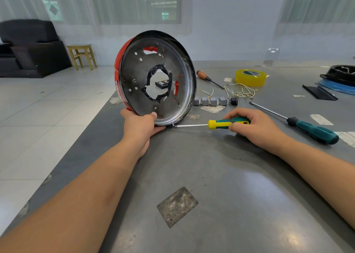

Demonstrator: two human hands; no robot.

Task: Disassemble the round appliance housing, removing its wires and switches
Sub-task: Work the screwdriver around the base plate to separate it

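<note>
The round appliance housing, red outside and dark metal inside with a ragged centre hole, stands on edge on the grey table. My left hand grips its lower rim, thumb on the inner face. My right hand holds a yellow-and-green screwdriver lying level, its tip touching the rim's bottom edge beside my left hand. Several grey switches sit in a row behind the housing, with a black switch at the row's right end. Loose pale wires lie behind them.
A long teal-handled screwdriver lies at the right, an orange-handled one behind the housing. A yellow tape roll and black and blue parts sit at the far right. The table's left edge runs diagonally near my left arm.
</note>
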